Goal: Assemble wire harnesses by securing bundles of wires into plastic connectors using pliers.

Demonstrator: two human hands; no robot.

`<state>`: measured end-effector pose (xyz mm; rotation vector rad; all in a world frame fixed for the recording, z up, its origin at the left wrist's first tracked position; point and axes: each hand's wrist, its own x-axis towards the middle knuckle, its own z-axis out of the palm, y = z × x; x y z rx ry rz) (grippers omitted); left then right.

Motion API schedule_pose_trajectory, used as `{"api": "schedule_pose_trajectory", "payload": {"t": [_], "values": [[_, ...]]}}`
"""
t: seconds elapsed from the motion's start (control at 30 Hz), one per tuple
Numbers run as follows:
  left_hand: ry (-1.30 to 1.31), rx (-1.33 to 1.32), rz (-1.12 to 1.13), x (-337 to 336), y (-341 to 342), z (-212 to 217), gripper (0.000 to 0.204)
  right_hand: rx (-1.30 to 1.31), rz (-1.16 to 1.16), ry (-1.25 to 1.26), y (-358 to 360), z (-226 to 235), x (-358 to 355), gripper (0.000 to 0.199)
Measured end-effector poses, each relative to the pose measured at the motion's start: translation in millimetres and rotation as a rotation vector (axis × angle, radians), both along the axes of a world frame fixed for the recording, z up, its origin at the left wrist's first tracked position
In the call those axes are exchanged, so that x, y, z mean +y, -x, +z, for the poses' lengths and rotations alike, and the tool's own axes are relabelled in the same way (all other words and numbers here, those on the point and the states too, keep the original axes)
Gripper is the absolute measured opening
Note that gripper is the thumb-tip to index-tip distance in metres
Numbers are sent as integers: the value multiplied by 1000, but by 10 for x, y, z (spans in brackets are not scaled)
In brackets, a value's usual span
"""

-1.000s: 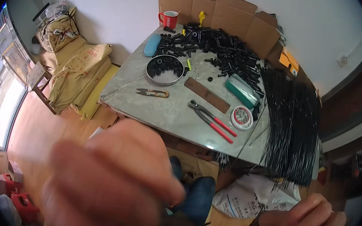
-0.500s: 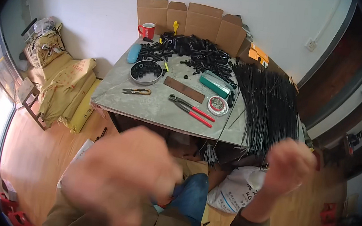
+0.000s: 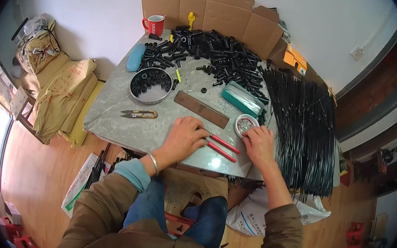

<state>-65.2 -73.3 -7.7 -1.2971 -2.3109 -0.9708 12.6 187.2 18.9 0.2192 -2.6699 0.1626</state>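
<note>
My left hand point(image 3: 187, 135) is curled over the jaw end of red-handled pliers point(image 3: 222, 148), hiding the jaws. My right hand point(image 3: 259, 142) has its fingertips bunched at the near rim of a small round tub point(image 3: 245, 121) of tiny silvery pieces; anything between those fingers is hidden. Beyond both hands lies a flat brown bar point(image 3: 202, 109). Thread snips point(image 3: 139, 114) rest to the left, below a round metal bowl point(image 3: 148, 100) partly filled with black ring-like parts. A teal box point(image 3: 243, 99) with a clear wrapping stands behind the tub.
Black tubular parts point(image 3: 215, 53) are heaped at the table's back, before a cardboard screen point(image 3: 229, 13). A red mug point(image 3: 154, 24) and a blue case point(image 3: 136, 58) stand back left. Long black rods point(image 3: 299, 130) overhang the right edge. White sacks point(image 3: 251, 219) lie below.
Both hands, blurred and raised in front of the table before, have come down onto it: the left onto the pliers, the right to the tub. The view has shifted slightly.
</note>
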Motion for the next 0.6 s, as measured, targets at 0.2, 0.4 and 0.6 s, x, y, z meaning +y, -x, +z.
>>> {"api": "schedule_pose_trajectory", "payload": {"t": [0.2, 0.4, 0.6], "values": [[4, -24, -1, 312, 24, 11, 10, -26, 26, 86, 62, 154, 128, 13], [103, -58, -48, 506, -12, 20, 14, 59, 9, 93, 676, 209, 89, 20], [-59, 119, 70, 516, 243, 260, 21, -39, -119, 31, 1100, 142, 416, 14]]}}
